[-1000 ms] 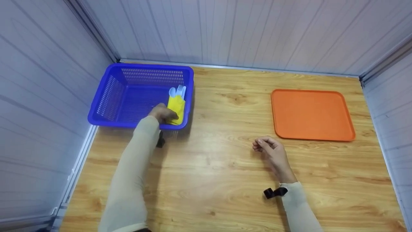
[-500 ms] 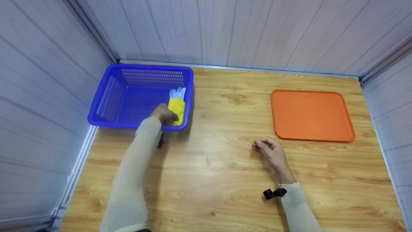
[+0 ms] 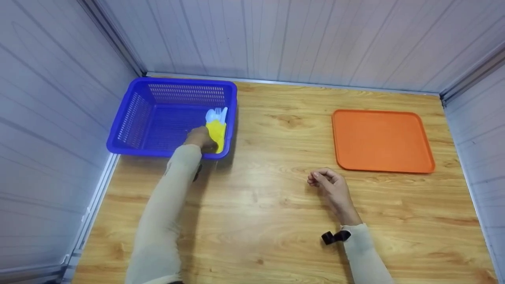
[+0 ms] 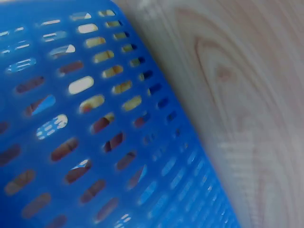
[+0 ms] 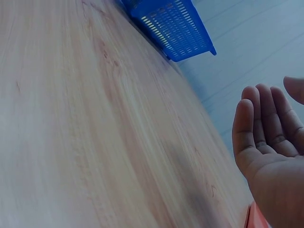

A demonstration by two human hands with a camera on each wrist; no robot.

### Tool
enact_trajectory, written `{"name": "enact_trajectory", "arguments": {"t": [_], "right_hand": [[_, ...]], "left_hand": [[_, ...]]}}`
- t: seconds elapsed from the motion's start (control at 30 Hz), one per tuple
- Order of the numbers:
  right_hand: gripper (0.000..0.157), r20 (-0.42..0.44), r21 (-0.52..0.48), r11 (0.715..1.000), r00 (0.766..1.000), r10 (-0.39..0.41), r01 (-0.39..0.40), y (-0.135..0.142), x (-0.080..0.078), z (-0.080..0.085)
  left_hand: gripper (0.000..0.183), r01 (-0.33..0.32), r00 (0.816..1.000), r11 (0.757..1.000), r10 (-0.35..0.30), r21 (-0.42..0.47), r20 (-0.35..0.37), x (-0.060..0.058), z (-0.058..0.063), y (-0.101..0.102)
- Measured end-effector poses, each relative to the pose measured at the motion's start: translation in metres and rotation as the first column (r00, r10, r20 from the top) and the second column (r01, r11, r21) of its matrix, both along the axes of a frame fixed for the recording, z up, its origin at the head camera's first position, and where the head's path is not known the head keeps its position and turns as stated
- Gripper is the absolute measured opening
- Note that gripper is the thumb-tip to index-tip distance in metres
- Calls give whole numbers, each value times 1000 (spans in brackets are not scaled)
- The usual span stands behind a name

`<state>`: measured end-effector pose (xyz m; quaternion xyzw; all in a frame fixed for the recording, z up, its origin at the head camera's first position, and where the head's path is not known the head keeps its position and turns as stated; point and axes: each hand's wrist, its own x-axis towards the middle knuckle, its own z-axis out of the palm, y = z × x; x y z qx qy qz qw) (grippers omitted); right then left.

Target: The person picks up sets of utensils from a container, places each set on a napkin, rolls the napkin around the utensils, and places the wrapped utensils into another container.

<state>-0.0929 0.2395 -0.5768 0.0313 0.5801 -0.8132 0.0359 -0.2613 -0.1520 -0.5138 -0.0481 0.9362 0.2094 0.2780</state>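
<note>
Inside the blue basket (image 3: 169,153), at its right end, lies a yellow cutlery pouch (image 3: 217,130). From its far end stick out a pale spoon (image 3: 211,116), a fork (image 3: 218,113) and a knife (image 3: 224,114). My left hand (image 3: 200,139) reaches over the basket's near rim and grips the pouch by its lower left part; the fingertips are hidden. Through the slots of the basket wall (image 4: 156,190), the left wrist view shows bits of yellow and of fingers. My right hand (image 3: 333,189) is held over the table with relaxed, loosely bent fingers and holds nothing.
An orange tray (image 3: 384,141) lies on the wood-patterned table (image 3: 268,221) at the right, just beyond my right hand. Pale panel walls (image 3: 300,39) enclose the table at the back and both sides. The basket stands in the back left corner.
The pouch has turned slightly, and the cutlery tops have sunk a little lower and fanned apart. My left hand has shifted slightly right with it. My right hand has barely moved.
</note>
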Motion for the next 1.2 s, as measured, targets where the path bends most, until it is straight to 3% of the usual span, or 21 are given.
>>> {"name": "enact_trajectory", "arguments": {"t": [0.1,0.37,0.57,0.77,0.83,0.9,0.97,1.03,1.1,1.2], "right_hand": [[34,1,-6,1000,1000,-1,1,0,1,0],[41,17,38,999,1000,-15,14,2,2,1],[29,12,39,999,1000,-15,15,4,2,1],[31,12,58,998,999,-33,33,5,2,2],[33,10,77,996,999,-36,35,6,0,5],[34,0,106,994,999,-32,31,8,-3,9],[34,-17,140,990,1000,-24,26,10,-8,15],[33,-49,179,983,999,-16,25,12,-13,23],[32,-93,235,971,996,-8,30,14,-20,31],[30,-169,311,949,986,6,47,16,-31,44]], "left_hand": [[22,23,999,999,-24,25,36,0,1,-4],[25,50,998,998,-49,-28,25,2,6,-2],[30,44,999,998,-43,-43,16,6,13,2],[30,47,997,998,-50,-43,-62,10,25,4],[33,33,991,999,-37,-32,-125,14,31,8],[37,10,975,1000,-11,-5,-222,21,38,14],[41,-7,936,999,20,40,-351,29,46,24],[44,2,869,996,42,87,-494,39,54,36],[42,36,780,990,59,139,-623,48,59,49],[39,148,621,971,55,187,-782,62,62,70]]}}
